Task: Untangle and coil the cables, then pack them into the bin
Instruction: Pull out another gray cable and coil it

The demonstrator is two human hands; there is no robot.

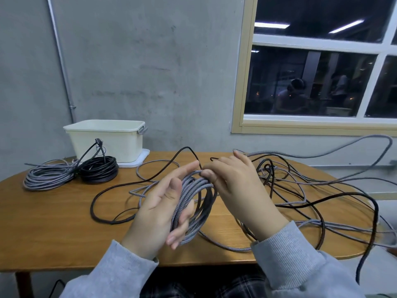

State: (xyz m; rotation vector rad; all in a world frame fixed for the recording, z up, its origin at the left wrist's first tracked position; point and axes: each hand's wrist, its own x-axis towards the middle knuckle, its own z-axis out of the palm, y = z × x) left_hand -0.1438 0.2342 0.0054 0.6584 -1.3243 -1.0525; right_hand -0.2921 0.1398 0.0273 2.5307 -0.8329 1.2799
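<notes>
My left hand [159, 214] holds a small coil of grey braided cable [191, 196] looped around its fingers, above the middle of the wooden table [53, 229]. My right hand [234, 186] pinches the top of that coil at its upper edge. The grey cable's loose length runs off to the right and arcs up in the air [343, 147]. Loose black cable [103, 190] lies tangled with grey strands across the table's middle and right. A finished grey coil [46, 177] and a finished black coil [98, 169] lie at the back left. The cream bin [107, 139] stands behind them.
The bin sits on a white lid [140, 159] near the grey wall. A window [318, 61] fills the upper right. Cable strands hang over the table's right edge. A thin black cord [57, 286] hangs below the table at the left.
</notes>
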